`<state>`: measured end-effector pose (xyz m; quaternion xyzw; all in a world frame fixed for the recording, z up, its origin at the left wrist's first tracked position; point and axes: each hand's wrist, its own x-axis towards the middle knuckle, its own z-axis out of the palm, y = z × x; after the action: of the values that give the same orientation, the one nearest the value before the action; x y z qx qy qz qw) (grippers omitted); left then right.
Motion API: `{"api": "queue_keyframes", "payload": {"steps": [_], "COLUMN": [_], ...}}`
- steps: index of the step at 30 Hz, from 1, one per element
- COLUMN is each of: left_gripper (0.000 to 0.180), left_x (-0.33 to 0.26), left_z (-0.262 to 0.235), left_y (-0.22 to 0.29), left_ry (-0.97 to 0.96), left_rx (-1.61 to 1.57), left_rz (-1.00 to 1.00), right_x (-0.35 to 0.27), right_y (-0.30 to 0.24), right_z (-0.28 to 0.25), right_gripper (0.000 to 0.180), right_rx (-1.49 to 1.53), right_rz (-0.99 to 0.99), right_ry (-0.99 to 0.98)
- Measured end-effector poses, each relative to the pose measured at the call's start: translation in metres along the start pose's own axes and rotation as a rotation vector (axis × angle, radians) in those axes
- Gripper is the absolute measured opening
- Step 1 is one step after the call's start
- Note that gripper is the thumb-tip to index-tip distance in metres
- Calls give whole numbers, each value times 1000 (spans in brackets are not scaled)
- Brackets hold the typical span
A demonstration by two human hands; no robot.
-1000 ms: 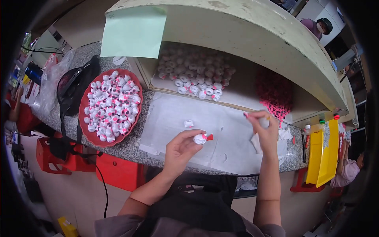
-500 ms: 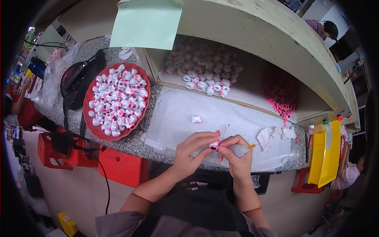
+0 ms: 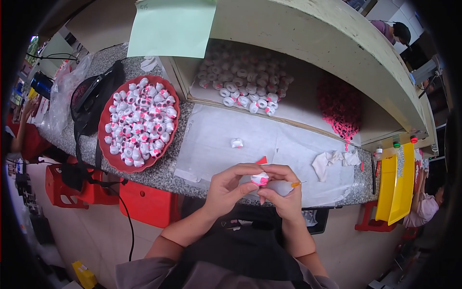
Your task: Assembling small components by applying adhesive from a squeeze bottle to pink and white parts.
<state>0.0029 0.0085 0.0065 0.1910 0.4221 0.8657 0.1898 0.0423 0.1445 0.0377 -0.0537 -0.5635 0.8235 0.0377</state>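
Note:
Between my hands is a small white figurine with pink trim (image 3: 259, 179), over the near edge of the white paper. My left hand (image 3: 224, 190) is closed on it, thumb and fingers at its left side. My right hand (image 3: 287, 196) touches its other side with the fingertips. The same right hand keeps a translucent squeeze bottle (image 3: 280, 187) in its curled fingers; the bottle's orange tip with a thin needle (image 3: 295, 184) points right. Just beyond my fingers shows a red pointed piece (image 3: 261, 160). Another small white piece (image 3: 237, 143) lies farther off on the paper.
A red scalloped bowl (image 3: 102, 132) of white-and-pink figurines stands left, beside a black bag (image 3: 89, 113). The shelf holds white ring-like pieces (image 3: 250, 86) and a pink heap (image 3: 339, 108). Crumpled tissue (image 3: 321, 166) lies right; yellow trays (image 3: 385, 192) stand beyond. Other people are at both sides.
The figurine has been turned, so its white body and pink band now show. My hands have come closer together around it and moved slightly left. The view has shifted a little.

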Motion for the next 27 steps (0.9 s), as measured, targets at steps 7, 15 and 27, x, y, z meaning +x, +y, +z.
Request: {"api": "queue_keyframes", "payload": {"steps": [7,15,27], "left_gripper": [22,17,23], "left_x": [2,4,-2], "left_z": [2,-1,4], "left_y": [-3,-5,-6], "left_ry": [-31,-59,-14], "left_rx": [28,91,118], "left_rz": [1,50,18], "right_x": [-1,-4,-6], "right_y": [8,7,5], "right_z": [-10,-14,-10], "right_gripper": [23,23,25], "right_rx": [58,49,8], "right_rz": [-55,-18,28], "right_ry": [-52,-78,2]}}
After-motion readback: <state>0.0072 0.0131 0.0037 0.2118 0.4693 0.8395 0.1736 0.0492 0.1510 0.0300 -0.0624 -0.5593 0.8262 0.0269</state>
